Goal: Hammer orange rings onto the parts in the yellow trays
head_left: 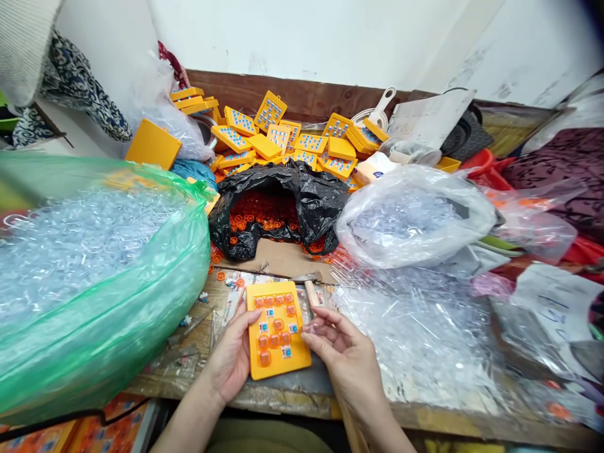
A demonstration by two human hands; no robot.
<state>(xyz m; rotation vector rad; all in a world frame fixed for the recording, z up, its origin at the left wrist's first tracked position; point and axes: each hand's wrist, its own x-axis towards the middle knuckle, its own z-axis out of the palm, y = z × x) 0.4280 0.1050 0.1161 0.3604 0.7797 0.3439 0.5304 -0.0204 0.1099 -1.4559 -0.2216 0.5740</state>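
Note:
A yellow plastic tray (277, 330) with orange round pieces and small blue-white pieces set in its pockets lies on the worn wooden bench (283, 393). My left hand (232, 355) steadies its left edge, fingers curled against the side. My right hand (343, 352) rests at the tray's right edge, thumb and fingers pinched on a small clear plastic piece (312, 327). A black bag (278, 211) holding orange round pieces lies open just behind the tray.
A big green bag (94, 277) of clear plastic pieces fills the left. A white bag (415, 217) and loose clear pieces (415, 333) lie right. Several finished yellow trays (283, 135) are piled at the back wall. A hammer (309, 286) lies behind the tray.

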